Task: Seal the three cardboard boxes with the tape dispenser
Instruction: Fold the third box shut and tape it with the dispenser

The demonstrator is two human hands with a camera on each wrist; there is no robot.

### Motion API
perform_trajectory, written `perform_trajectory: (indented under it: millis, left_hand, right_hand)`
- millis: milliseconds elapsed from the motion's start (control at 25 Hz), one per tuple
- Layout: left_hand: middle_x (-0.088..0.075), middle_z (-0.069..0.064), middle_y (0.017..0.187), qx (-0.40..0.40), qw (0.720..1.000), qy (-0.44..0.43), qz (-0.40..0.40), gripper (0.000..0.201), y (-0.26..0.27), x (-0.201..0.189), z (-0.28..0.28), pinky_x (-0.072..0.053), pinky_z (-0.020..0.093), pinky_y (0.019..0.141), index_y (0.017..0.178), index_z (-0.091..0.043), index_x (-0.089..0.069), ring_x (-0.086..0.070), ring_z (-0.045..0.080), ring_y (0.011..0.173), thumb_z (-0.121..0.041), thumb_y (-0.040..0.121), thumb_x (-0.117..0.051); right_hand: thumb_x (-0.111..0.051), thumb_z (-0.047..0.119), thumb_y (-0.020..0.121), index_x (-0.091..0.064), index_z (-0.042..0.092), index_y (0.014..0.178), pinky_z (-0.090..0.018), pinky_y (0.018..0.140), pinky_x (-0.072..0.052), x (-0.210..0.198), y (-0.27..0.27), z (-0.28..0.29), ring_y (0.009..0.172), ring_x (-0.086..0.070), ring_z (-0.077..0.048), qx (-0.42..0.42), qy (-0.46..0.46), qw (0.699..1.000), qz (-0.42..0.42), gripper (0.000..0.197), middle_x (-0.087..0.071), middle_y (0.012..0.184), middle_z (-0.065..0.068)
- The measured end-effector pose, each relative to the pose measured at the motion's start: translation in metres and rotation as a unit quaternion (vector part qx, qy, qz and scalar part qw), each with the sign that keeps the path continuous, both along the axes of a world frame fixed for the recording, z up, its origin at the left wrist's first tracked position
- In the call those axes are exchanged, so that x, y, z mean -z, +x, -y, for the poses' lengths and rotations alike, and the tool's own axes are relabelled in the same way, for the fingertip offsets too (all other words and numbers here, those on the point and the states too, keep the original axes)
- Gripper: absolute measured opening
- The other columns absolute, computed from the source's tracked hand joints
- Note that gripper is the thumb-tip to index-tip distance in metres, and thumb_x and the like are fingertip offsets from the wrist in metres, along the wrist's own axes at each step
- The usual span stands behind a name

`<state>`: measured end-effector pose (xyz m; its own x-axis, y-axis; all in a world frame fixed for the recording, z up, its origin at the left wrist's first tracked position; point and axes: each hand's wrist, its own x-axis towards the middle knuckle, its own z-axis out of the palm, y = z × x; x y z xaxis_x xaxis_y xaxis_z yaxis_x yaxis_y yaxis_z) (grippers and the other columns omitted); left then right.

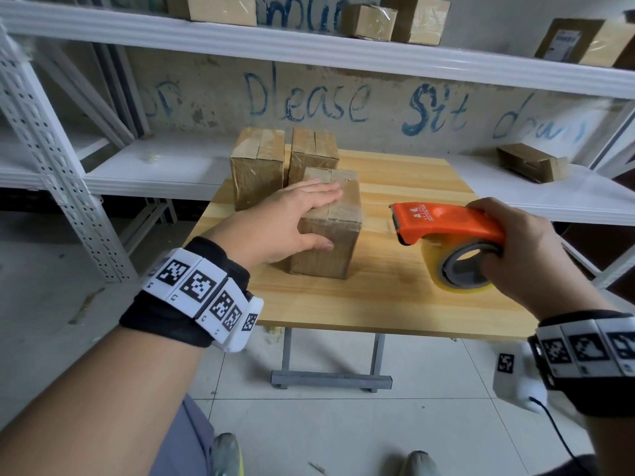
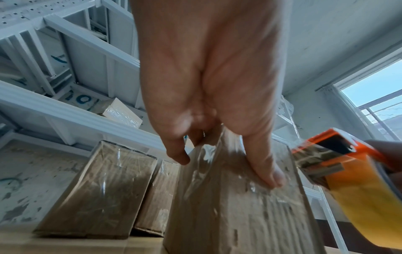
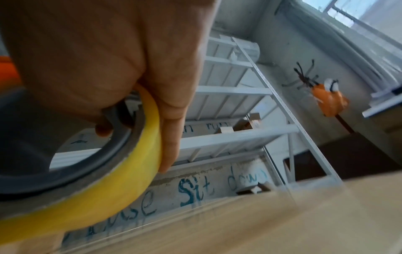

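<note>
Three brown cardboard boxes stand on a wooden table (image 1: 395,304). The near box (image 1: 330,235) has clear tape across its top. My left hand (image 1: 295,214) lies flat on it, fingers straight over the top and the thumb against its front face (image 2: 239,206). Behind it stand the back left box (image 1: 257,166) and the back right box (image 1: 314,152). To the right of the near box, above the table, my right hand (image 1: 515,249) grips the orange tape dispenser (image 1: 443,221), its blade end pointing left toward that box. My fingers curl through the yellowish tape roll (image 3: 121,189).
White metal shelving (image 1: 171,166) runs behind and to the left of the table. A taped box (image 1: 532,163) lies on the right shelf, and several more sit on the upper shelf (image 1: 367,20). The table's front edge is close to my legs.
</note>
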<state>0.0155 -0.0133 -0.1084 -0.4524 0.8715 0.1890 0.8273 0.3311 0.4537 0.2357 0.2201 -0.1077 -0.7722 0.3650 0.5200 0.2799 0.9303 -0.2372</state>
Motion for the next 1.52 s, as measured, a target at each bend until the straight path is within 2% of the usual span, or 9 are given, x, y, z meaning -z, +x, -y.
perform_trajectory:
  millis: [80,160,280,480,760,960,1080,1280,1520]
  left_hand:
    - [-0.020,-0.024,0.163,-0.001,1.000,-0.003,0.000,0.086,0.002,0.000,0.000,-0.002,0.019,0.119,0.157,-0.032,-0.029,-0.004,-0.014,0.141,-0.033,0.086,-0.077]
    - [-0.020,-0.025,0.162,0.002,1.000,-0.004,0.006,0.086,0.003,0.000,0.000,-0.002,0.020,0.119,0.157,-0.034,-0.028,-0.003,-0.014,0.142,-0.033,0.086,-0.077]
    - [-0.020,-0.025,0.162,0.002,1.000,-0.002,0.007,0.085,0.003,0.001,0.001,-0.002,0.020,0.119,0.157,-0.034,-0.028,-0.003,-0.015,0.141,-0.033,0.087,-0.076]
    - [-0.019,-0.023,0.164,0.002,1.000,-0.003,0.004,0.085,0.003,0.000,0.002,-0.002,0.018,0.118,0.157,-0.033,-0.028,-0.005,-0.006,0.150,-0.034,0.087,-0.076]
    - [-0.016,-0.021,0.166,-0.004,1.000,-0.016,-0.012,0.086,0.007,0.002,-0.001,-0.002,0.024,0.123,0.159,-0.029,-0.025,-0.004,-0.002,0.153,-0.033,0.089,-0.074]
    - [-0.016,-0.022,0.165,-0.012,1.000,-0.028,-0.005,0.087,0.006,-0.001,-0.004,-0.001,0.024,0.122,0.160,-0.029,-0.024,-0.003,-0.002,0.153,-0.030,0.089,-0.075]
    - [-0.017,-0.022,0.165,-0.013,1.000,-0.028,-0.002,0.087,0.005,-0.002,-0.004,-0.004,0.028,0.126,0.159,-0.029,-0.025,-0.003,-0.002,0.153,-0.030,0.089,-0.076]
    - [-0.017,-0.022,0.165,-0.013,0.999,-0.030,-0.009,0.087,0.006,-0.002,-0.004,-0.002,0.025,0.123,0.159,-0.029,-0.025,-0.003,-0.002,0.153,-0.030,0.089,-0.076]
    - [-0.018,-0.023,0.164,-0.007,1.000,-0.021,-0.002,0.087,0.004,-0.001,-0.003,-0.001,0.021,0.119,0.159,-0.029,-0.026,-0.003,-0.003,0.152,-0.030,0.088,-0.076]
  right_hand:
    - [-0.064,-0.019,0.060,-0.064,0.010,0.111,-0.013,0.065,-0.038,0.003,-0.002,0.003,0.070,-0.053,-0.026,-0.004,-0.005,1.000,0.021,0.059,-0.060,0.082,-0.006]
    - [-0.068,-0.014,0.061,-0.064,0.013,0.115,-0.031,0.069,-0.045,0.007,-0.011,0.009,0.075,-0.057,-0.030,-0.012,-0.010,0.999,0.052,0.060,-0.061,0.087,-0.008]
    - [-0.070,-0.006,0.066,-0.060,0.016,0.119,-0.041,0.073,-0.049,0.006,-0.022,0.014,0.077,-0.055,-0.032,-0.008,0.005,0.997,0.071,0.057,-0.057,0.089,-0.009]
    - [-0.070,-0.007,0.071,-0.059,0.016,0.120,-0.035,0.067,-0.042,0.004,-0.027,0.017,0.074,-0.052,-0.030,0.011,0.037,0.996,0.079,0.055,-0.054,0.087,-0.008]
    - [-0.073,-0.008,0.064,-0.061,0.011,0.121,-0.044,0.075,-0.049,-0.002,-0.037,0.011,0.081,-0.056,-0.035,-0.025,0.097,0.991,0.084,0.062,-0.059,0.089,-0.011]
    - [-0.065,-0.014,0.065,-0.065,0.009,0.117,-0.036,0.073,-0.040,-0.008,-0.042,0.011,0.080,-0.053,-0.034,-0.040,0.146,0.987,0.061,0.057,-0.059,0.086,-0.011]
    - [-0.062,-0.013,0.064,-0.066,0.015,0.113,-0.036,0.070,-0.047,-0.009,-0.044,0.010,0.076,-0.056,-0.033,-0.032,0.126,0.987,0.090,0.057,-0.061,0.084,-0.007]
    - [-0.054,-0.011,0.065,-0.067,0.023,0.108,-0.041,0.069,-0.052,-0.015,-0.049,0.005,0.075,-0.055,-0.027,-0.036,0.064,0.987,0.146,0.056,-0.063,0.081,-0.004]
    - [-0.056,-0.015,0.065,-0.066,0.020,0.117,-0.042,0.071,-0.052,-0.012,-0.051,0.001,0.078,-0.057,-0.027,-0.049,0.082,0.989,0.116,0.063,-0.063,0.088,-0.003]
